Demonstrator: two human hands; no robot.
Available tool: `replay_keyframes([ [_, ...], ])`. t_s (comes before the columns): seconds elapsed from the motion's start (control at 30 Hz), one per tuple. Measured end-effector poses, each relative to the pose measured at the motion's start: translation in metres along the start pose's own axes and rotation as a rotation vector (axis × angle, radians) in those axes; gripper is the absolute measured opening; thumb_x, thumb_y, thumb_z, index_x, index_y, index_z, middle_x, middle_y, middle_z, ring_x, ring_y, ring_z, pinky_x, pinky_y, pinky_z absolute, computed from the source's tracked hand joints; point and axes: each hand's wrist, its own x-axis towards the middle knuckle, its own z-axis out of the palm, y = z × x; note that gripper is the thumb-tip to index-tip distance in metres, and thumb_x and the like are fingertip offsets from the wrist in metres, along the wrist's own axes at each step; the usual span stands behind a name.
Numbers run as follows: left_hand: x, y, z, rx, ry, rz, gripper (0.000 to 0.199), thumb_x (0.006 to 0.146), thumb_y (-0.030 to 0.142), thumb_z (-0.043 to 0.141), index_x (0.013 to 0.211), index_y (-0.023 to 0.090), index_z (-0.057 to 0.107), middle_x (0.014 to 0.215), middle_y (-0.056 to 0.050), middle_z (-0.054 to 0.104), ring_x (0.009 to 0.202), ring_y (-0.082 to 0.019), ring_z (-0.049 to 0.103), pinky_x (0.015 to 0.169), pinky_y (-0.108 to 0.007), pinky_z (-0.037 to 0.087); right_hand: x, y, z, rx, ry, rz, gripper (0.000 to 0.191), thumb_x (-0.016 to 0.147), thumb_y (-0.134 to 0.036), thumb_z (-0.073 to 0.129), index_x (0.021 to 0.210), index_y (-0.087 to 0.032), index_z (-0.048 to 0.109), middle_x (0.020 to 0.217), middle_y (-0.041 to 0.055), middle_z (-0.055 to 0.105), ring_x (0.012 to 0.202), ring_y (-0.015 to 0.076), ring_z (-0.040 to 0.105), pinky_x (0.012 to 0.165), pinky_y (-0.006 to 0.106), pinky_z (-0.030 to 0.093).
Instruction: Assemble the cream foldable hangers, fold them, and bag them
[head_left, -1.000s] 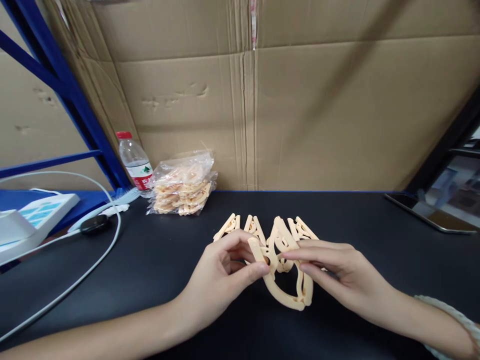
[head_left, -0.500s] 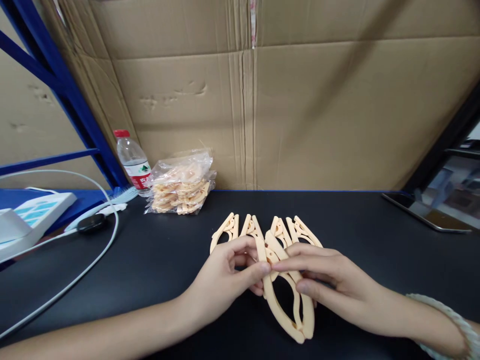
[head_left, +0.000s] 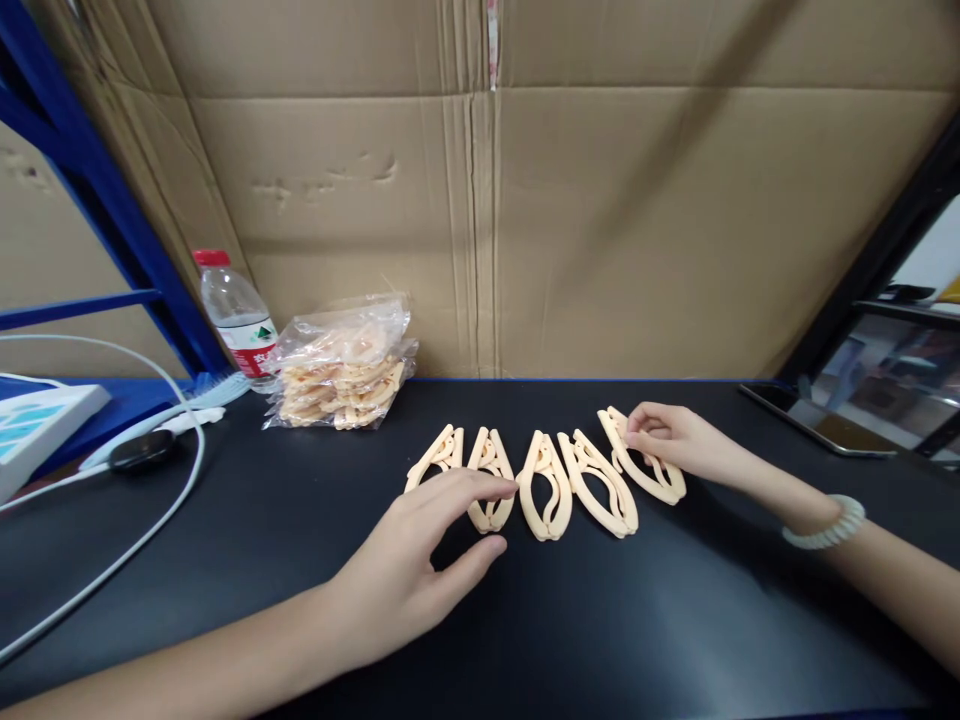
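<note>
A row of beige plastic folding hangers lies folded on the black table [head_left: 660, 620]. My right hand [head_left: 671, 437] pinches the folding hanger [head_left: 656, 488] at the row's right end, and its fingers cover part of one arm. Beside that are a slanted hanger [head_left: 626, 512] and a middle hanger [head_left: 537, 520]. My left hand [head_left: 427, 545] hovers at the left part of the row with thumb and fingers apart, holding nothing. Its fingers partly hide the leftmost hanger [head_left: 448, 447] and overlap the hanger next to it [head_left: 493, 515].
At the back left, a clear bag of similar beige hangers [head_left: 341, 375] stands beside a red-capped bottle [head_left: 238, 325]. A white cable [head_left: 196, 470] with a black piece [head_left: 141, 450] curves along the left. Cardboard [head_left: 637, 230] walls the back; a flat dark device [head_left: 817, 420] lies far right.
The hanger that both hands held in front has moved to the row's right end in my right hand. My left hand has let go and opened. The view has shifted slightly.
</note>
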Motion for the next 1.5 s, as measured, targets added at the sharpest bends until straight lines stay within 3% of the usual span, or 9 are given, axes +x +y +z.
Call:
replay_keyframes([
  [0.43,0.005,-0.013,-0.003,0.229,-0.158,0.076,0.036,0.091,0.025,0.051,0.127,0.022,0.052,0.13,-0.009,0.055,0.124,-0.023,0.047,0.107,-0.039,0.039,-0.024,-0.027,0.009,-0.814,0.056,-0.003,0.025,0.095,-0.033,0.038,0.081,-0.02,0.054,0.063,0.0045,0.063,0.055,0.0219,0.061,0.051,0.03,0.041],
  [0.53,0.002,-0.014,-0.004,0.308,-0.176,0.066,0.044,0.089,0.03,0.054,0.132,0.025,0.05,0.137,-0.009,0.052,0.13,-0.027,0.041,0.111,-0.048,0.03,-0.03,-0.034,0.006,-0.799,0.075,-0.195,0.034,0.096,-0.04,0.037,0.107,-0.017,0.06,0.103,0.0147,0.067,0.092,0.0302,0.066,0.076,0.043,0.052],
  [0.63,-0.003,-0.014,0.0,0.418,-0.16,0.005,0.062,0.081,0.044,0.063,0.139,0.033,0.044,0.149,-0.007,0.04,0.139,-0.038,0.027,0.111,-0.063,0.017,-0.041,-0.044,0.014,-0.69,-0.023,-0.488,0.058,0.092,-0.053,0.047,0.142,-0.024,0.041,0.151,0.0138,0.031,0.136,0.0361,0.034,0.104,0.056,0.037],
  [0.7,-0.007,-0.013,0.005,0.468,-0.171,-0.043,0.072,0.074,0.054,0.067,0.14,0.04,0.041,0.154,-0.005,0.031,0.14,-0.044,0.02,0.107,-0.069,0.015,-0.051,-0.05,0.028,-0.665,-0.112,-0.538,0.071,0.087,-0.059,0.054,0.148,-0.032,0.03,0.157,0.0098,0.015,0.14,0.0406,0.018,0.105,0.065,0.03],
  [0.83,-0.01,-0.015,0.016,0.491,-0.227,-0.046,0.078,0.068,0.065,0.068,0.139,0.045,0.041,0.154,-0.007,0.031,0.138,-0.046,0.023,0.105,-0.073,0.01,-0.06,-0.051,0.054,-0.6,-0.219,-0.542,0.07,0.086,-0.056,0.057,0.147,-0.038,0.029,0.156,0.0077,0.02,0.14,0.0422,0.018,0.105,0.07,0.024],
  [0.97,0.009,-0.032,0.017,0.488,-0.26,-0.041,0.076,0.073,0.067,0.061,0.141,0.042,0.038,0.154,-0.009,0.03,0.139,-0.047,0.02,0.104,-0.074,0.008,-0.037,-0.042,0.06,-0.595,-0.219,-0.503,0.063,0.091,-0.057,0.05,0.147,-0.038,0.028,0.156,0.0071,0.019,0.141,0.0404,0.015,0.106,0.071,0.018],
  [1.17,0.074,-0.076,0.006,0.487,-0.456,-0.048,0.069,0.084,0.072,0.039,0.145,0.041,0.03,0.157,-0.012,0.019,0.142,-0.045,0.01,0.103,-0.074,0.008,0.035,-0.026,0.056,-0.679,-0.167,-0.418,0.058,0.095,-0.062,0.031,0.147,-0.035,0.03,0.156,0.0106,0.018,0.143,0.0356,0.009,0.108,0.067,0.015],
  [1.33,0.099,-0.096,0.006,0.494,-0.433,-0.01,0.067,0.085,0.071,0.039,0.144,0.04,0.033,0.157,-0.01,0.02,0.142,-0.045,0.013,0.105,-0.072,0.009,0.066,-0.017,0.057,-0.711,-0.124,-0.418,0.062,0.095,-0.064,0.029,0.147,-0.032,0.031,0.155,0.011,0.021,0.142,0.0355,0.012,0.11,0.065,0.015],
  [1.5,0.087,-0.086,0.006,0.551,-0.28,0.085,0.063,0.092,0.055,0.041,0.148,0.03,0.028,0.157,-0.012,0.022,0.143,-0.038,0.018,0.111,-0.061,0.017,0.062,-0.021,0.06,-0.755,-0.005,-0.432,0.062,0.096,-0.061,0.027,0.149,-0.028,0.026,0.155,0.0111,0.023,0.142,0.0348,0.016,0.11,0.064,0.017],
])
